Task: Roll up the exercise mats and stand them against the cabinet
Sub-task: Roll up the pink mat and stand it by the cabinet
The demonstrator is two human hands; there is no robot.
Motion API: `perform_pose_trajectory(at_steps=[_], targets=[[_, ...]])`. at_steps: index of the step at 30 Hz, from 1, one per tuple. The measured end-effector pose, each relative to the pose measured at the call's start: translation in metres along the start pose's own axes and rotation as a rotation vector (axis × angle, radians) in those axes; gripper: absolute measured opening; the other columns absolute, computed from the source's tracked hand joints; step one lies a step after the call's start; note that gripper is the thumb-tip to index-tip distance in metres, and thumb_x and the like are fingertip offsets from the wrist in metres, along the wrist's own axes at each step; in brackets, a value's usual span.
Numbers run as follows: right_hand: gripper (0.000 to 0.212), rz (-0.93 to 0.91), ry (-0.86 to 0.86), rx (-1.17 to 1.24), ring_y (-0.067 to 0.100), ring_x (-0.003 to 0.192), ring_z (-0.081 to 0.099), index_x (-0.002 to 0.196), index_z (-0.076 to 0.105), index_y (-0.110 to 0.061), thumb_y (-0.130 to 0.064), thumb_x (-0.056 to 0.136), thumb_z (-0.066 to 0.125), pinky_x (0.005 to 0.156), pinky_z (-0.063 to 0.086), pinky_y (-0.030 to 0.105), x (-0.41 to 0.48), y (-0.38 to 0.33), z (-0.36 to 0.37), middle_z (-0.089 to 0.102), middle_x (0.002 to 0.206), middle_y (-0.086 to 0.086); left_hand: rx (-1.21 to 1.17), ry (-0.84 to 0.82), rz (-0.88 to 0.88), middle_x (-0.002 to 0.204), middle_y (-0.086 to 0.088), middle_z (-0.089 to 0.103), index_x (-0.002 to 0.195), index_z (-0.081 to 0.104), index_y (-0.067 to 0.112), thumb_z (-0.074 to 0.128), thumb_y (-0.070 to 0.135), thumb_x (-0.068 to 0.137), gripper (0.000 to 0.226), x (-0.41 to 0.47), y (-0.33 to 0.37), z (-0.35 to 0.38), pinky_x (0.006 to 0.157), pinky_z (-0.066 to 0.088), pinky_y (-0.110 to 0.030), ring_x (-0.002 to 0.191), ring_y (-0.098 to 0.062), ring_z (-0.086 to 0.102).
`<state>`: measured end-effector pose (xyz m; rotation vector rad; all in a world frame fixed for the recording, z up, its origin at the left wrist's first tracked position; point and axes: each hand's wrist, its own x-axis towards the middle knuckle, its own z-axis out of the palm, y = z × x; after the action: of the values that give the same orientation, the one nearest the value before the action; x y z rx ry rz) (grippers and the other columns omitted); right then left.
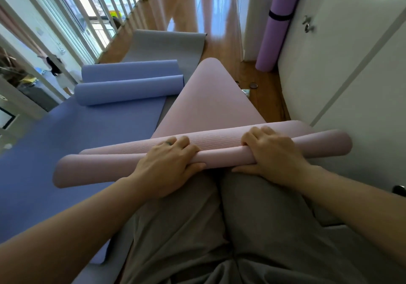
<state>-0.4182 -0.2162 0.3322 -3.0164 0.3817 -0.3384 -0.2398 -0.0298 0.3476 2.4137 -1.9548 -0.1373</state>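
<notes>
Head view: the pink mat point(211, 99) lies on the floor point(265, 101) just beside the cabinet point(351, 75), its near end wound into a roll. The left hand point(167, 165) and right hand point(272, 154) both clasp that roll, fingers curled over its top and thumbs along its near side, the right hand closer to the cabinet. A rolled, strapped purple mat point(276, 37) stands upright against the cabinet. Farther from the cabinet lie a partly rolled blue mat point(129, 90) and a flat grey mat point(167, 46).
</notes>
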Motion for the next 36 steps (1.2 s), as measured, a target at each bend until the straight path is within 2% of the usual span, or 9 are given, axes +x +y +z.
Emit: perform_pose_trajectory(at_steps=[6,9,11,14,17,20,25,32,36], targets=[[0.042,0.048,-0.551,0.182,0.008,0.080,0.051,0.096,0.048,-0.029,-0.065,0.079,0.059,0.062,0.039,0.019,0.042,0.013,-0.014,0.053,0.095,-0.011,0.177,0.142,-0.005,0.113,-0.007,0.051,0.124,0.049,0.016,0.045,0.042,0.092,0.041,-0.006,0.021,0.006,0.071,0.054,-0.042,0.090,-0.027,0.061],[0.038,0.084,-0.661,0.253,0.006,0.077,0.050,0.096,0.049,-0.029,-0.061,0.080,0.062,0.060,0.035,0.018,0.053,0.009,-0.015,0.054,0.091,-0.011,0.169,0.008,-0.160,0.123,-0.007,0.049,0.128,0.045,0.018,0.046,0.045,0.095,0.042,0.002,0.032,0.002,0.087,0.046,-0.042,0.107,-0.028,0.053],[0.047,0.048,-0.580,0.163,0.005,0.084,0.050,0.101,0.051,-0.029,-0.066,0.075,0.064,0.068,0.038,0.019,0.049,0.008,-0.013,0.055,0.100,-0.012,0.212,0.024,-0.155,0.126,-0.007,0.049,0.126,0.044,0.018,0.040,0.050,0.096,0.043,0.008,0.026,0.000,0.089,0.044,-0.039,0.111,-0.026,0.052],[0.062,-0.051,-0.149,0.041,0.017,0.095,0.054,0.109,0.057,-0.023,-0.067,0.066,0.069,0.081,0.047,0.033,0.026,0.000,0.005,0.059,0.108,-0.004,0.184,0.007,-0.106,0.122,-0.006,0.052,0.121,0.045,0.018,0.044,0.052,0.094,0.043,0.013,0.016,-0.003,0.087,0.046,-0.037,0.108,-0.025,0.055],[0.052,-0.022,0.090,-0.012,0.024,0.084,0.061,0.098,0.064,-0.017,-0.051,0.061,0.079,0.074,0.053,0.040,0.017,-0.016,0.020,0.067,0.096,0.005,0.164,-0.022,-0.093,0.119,-0.004,0.053,0.121,0.046,0.018,0.049,0.051,0.091,0.044,0.017,0.012,-0.006,0.086,0.046,-0.035,0.106,-0.023,0.055],[0.040,0.039,0.014,-0.044,0.023,0.078,0.063,0.092,0.068,-0.013,-0.041,0.065,0.081,0.068,0.052,0.036,0.030,-0.019,0.019,0.070,0.090,0.007,0.176,-0.031,-0.093,0.119,-0.003,0.054,0.122,0.045,0.019,0.056,0.046,0.088,0.045,0.021,0.015,-0.007,0.083,0.046,-0.034,0.105,-0.022,0.055],[0.037,-0.072,-0.165,-0.025,0.015,0.088,0.057,0.111,0.060,-0.019,-0.040,0.082,0.067,0.074,0.046,0.029,0.046,-0.007,-0.013,0.064,0.106,0.000,0.219,0.004,-0.104,0.114,-0.004,0.056,0.119,0.048,0.018,0.063,0.036,0.084,0.042,0.024,0.016,-0.030,0.077,0.052,-0.040,0.099,-0.025,0.058],[0.026,-0.126,-0.275,-0.017,0.001,0.064,0.041,0.093,0.045,-0.031,-0.038,0.080,0.066,0.056,0.030,0.020,0.062,-0.025,-0.096,0.045,0.079,-0.013,0.202,0.166,-0.101,0.120,-0.005,0.057,0.125,0.049,0.019,0.066,0.038,0.085,0.047,-0.002,0.024,-0.093,0.078,0.049,-0.037,0.103,-0.024,0.060],[0.029,-0.131,-0.408,0.036,0.006,0.078,0.051,0.105,0.053,-0.030,-0.040,0.081,0.067,0.064,0.039,0.018,0.020,-0.052,-0.086,0.055,0.093,-0.013,0.190,0.067,-0.056,0.111,-0.003,0.059,0.116,0.052,0.021,0.069,0.030,0.081,0.040,-0.041,0.043,-0.074,0.076,0.052,-0.038,0.095,-0.024,0.062]])
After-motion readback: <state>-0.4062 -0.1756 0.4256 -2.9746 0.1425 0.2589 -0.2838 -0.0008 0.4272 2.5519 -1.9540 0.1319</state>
